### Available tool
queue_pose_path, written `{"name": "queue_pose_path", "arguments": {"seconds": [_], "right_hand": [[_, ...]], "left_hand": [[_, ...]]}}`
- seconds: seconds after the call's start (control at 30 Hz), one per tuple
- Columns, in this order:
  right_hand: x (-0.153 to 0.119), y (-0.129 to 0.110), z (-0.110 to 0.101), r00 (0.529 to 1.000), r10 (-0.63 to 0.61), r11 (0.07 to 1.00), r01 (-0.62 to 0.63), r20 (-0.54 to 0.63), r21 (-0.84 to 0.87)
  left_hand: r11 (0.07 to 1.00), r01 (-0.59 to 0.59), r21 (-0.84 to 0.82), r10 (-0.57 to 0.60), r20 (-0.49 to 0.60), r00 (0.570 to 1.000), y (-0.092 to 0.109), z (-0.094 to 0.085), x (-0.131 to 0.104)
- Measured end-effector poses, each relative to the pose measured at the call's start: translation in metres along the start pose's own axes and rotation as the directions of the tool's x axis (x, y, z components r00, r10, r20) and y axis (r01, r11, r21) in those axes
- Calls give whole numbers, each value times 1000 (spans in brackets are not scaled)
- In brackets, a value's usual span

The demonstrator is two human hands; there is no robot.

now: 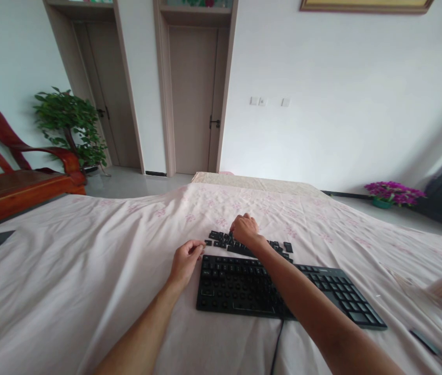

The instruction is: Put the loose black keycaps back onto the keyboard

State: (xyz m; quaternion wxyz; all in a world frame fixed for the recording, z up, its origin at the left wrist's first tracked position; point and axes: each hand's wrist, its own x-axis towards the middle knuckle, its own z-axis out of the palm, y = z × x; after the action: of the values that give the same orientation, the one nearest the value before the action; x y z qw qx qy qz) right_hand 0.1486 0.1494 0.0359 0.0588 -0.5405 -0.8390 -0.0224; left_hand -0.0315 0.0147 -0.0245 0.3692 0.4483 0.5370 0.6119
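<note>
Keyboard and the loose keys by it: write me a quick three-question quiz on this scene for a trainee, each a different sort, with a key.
1. Multiple choice: Where do the loose keycaps lie?
A) On the wooden chair
B) Just beyond the far edge of the keyboard
C) Beside the purple flowers

2. True or false: The number pad has keys on it.

3. Fill in the blank: The hand whose forearm crosses above the keyboard is the person's ____ one.

Key: 1: B; 2: true; 3: right.

Head-worn view, forward and down
</note>
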Motion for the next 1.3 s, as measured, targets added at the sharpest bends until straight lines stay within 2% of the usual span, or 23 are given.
{"name": "queue_pose_path", "arguments": {"seconds": [0.67,1.03,1.17,1.3], "right_hand": [[19,-13,6,996,-2,990,15,90,-140],[21,-21,3,992,-11,989,28,124,-145],[19,-21,-4,994,5,994,7,110,-107],[6,-18,-22,998,0,1000,2,59,-31]], "left_hand": [[1000,-3,4,3,7,1000,-2,-1,1],[1000,4,0,-4,6,1000,0,-1,1],[1000,6,0,-6,5,1000,1,-1,1],[1000,5,-4,-5,2,1000,-1,-1,1]]}}
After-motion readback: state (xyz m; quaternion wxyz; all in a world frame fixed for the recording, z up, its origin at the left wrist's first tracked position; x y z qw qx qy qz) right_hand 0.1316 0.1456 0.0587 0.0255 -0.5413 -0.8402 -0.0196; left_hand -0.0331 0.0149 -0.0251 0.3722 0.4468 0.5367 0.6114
